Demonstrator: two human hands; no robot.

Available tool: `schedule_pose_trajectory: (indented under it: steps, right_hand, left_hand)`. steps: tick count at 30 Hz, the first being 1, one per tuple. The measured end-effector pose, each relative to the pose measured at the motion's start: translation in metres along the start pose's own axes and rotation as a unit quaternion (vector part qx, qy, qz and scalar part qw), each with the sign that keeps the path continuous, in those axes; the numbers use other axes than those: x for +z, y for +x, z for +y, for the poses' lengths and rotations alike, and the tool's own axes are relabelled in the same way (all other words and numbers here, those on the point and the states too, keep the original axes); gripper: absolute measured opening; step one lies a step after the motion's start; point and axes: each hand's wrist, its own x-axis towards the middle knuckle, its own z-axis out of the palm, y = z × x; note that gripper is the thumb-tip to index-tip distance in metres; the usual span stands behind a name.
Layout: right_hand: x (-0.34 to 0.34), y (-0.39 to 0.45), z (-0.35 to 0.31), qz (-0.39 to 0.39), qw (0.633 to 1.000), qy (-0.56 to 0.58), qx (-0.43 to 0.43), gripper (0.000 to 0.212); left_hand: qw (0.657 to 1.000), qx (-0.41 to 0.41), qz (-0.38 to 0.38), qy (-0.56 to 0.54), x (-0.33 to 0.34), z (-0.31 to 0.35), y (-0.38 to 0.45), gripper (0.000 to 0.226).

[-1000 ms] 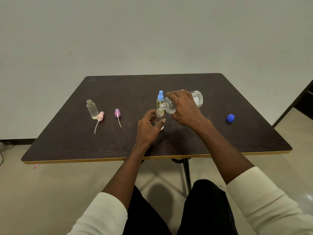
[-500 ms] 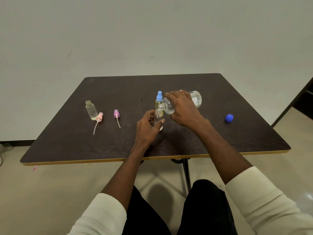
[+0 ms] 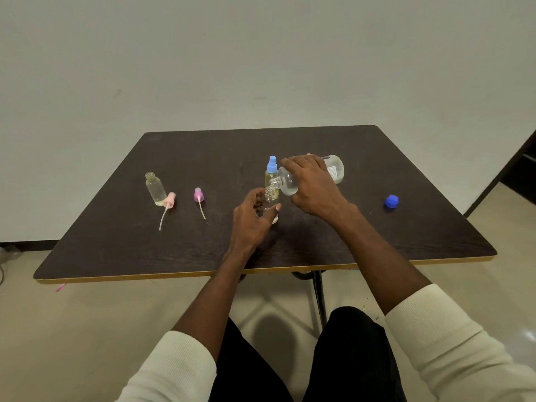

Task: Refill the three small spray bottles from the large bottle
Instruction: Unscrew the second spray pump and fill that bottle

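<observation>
Near the middle of the dark brown wooden table (image 3: pixel 377 242), the right hand (image 3: pixel 314 185) grips the large clear plastic bottle (image 3: pixel 311 174) from above, tipped almost flat with its base toward the far right corner and its open neck pointing left and down. That neck sits right at the mouth of a small clear open spray bottle (image 3: pixel 271 203), which stands upright on the table with the left hand (image 3: pixel 252 217) wrapped around its body, thumb across the front. Whether liquid is running between the two mouths is too small to tell. Just behind, touching or nearly touching the large bottle's neck, stands a small yellowish spray bottle with a light blue sprayer top (image 3: pixel 271 172), closed. Toward the left edge stands another small clear bottle without a top (image 3: pixel 154 189), some pale liquid in it, with a peach-pink sprayer head and dip tube (image 3: pixel 167 208) lying against its base. A purple-pink sprayer head with dip tube (image 3: pixel 199 202) lies between that bottle and the left hand. A dark blue screw cap (image 3: pixel 391 201) lies well apart, near the right edge. Compared with half a second and a second ago, nothing much differs: same grips, same tilt on the large bottle, all loose items in the same spots; only the head camera shifted slightly.
</observation>
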Motion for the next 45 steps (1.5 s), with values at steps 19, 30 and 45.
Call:
schedule_pose_trajectory:
  steps: [19, 30, 45]
  right_hand:
    - [-0.0017, -0.0002, -0.0016, -0.001, 1.0, 0.005, 0.004, 0.065]
    - [-0.0002, 0.0013, 0.0, 0.001, 1.0, -0.006, -0.002, 0.063]
    - [0.0004, 0.0009, -0.0001, 0.004, 1.0, -0.003, -0.005, 0.064]
  left_hand:
    - [1.0, 0.002, -0.001, 0.001, -0.0006, 0.0009, -0.0002, 0.04]
    - [1.0, 0.002, -0.004, -0.011, -0.001, 0.0024, -0.0004, 0.04]
    - [1.0, -0.002, -0.003, -0.009, -0.001, 0.0027, -0.0007, 0.038]
